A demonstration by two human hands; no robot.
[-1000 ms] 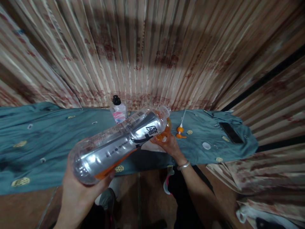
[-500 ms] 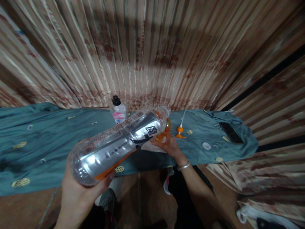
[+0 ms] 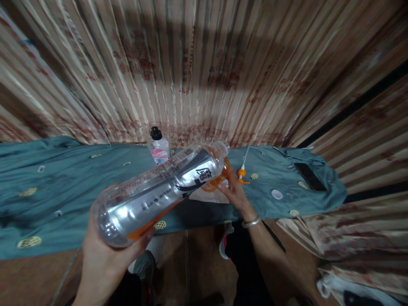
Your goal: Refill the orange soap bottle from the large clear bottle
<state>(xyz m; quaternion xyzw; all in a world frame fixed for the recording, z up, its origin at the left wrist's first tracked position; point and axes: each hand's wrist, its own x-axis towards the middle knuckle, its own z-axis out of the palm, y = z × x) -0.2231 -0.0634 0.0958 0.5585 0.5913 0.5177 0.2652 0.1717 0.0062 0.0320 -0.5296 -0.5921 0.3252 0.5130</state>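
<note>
My left hand (image 3: pixel 106 255) is closed around the base of a large clear plastic bottle (image 3: pixel 165 191) with a silver label. The bottle lies tilted across the view, its uncapped neck pointing right and slightly away. Behind that neck is an orange see-through bottle (image 3: pixel 213 185), mostly hidden, and my right hand (image 3: pixel 235 191) is closed on its right side. Whether the neck touches the orange bottle's mouth I cannot tell. Just right of my right hand lies an orange pump head (image 3: pixel 242 173) with a thin pale tube. A pale sheet (image 3: pixel 208 196) shows under the orange bottle.
A clear bottle with a black cap (image 3: pixel 158 146) and pink label stands at the back. On the right of the teal cloth (image 3: pixel 79 204) are a white round lid (image 3: pixel 276 194) and a dark phone (image 3: pixel 310 177). A pleated curtain (image 3: pixel 204 76) hangs close behind.
My right hand has shifted a little to the right and round the orange bottle's side. The large clear bottle in my left hand has barely moved.
</note>
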